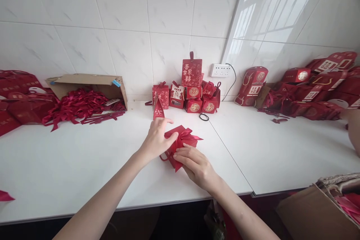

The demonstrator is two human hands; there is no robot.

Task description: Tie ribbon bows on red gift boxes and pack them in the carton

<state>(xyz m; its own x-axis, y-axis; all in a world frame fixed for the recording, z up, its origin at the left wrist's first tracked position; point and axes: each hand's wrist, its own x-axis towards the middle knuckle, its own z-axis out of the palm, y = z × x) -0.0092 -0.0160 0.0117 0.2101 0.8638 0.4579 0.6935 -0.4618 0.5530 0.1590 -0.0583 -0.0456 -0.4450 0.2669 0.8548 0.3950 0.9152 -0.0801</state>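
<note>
A red gift box (172,160) lies on the white table in front of me, with a glossy red ribbon (187,134) tied over it in a bow. A dark red loop handle sticks out at its left side. My left hand (157,138) is over the box's left edge, thumb and index finger apart, the thumb tip against the ribbon. On the near side, my right hand (197,165) has its fingers bent together at the ribbon's lower part; its thumb is hidden. Just beyond my left hand stands a narrow red carton (158,108).
Red candy boxes (194,105) are stacked by the wall, with a black ring (204,117) before them. A cardboard box (123,93) of ribbons stands left. More red boxes (323,108) are piled right, near another person's hand (354,129). An open carton (303,210) is front right.
</note>
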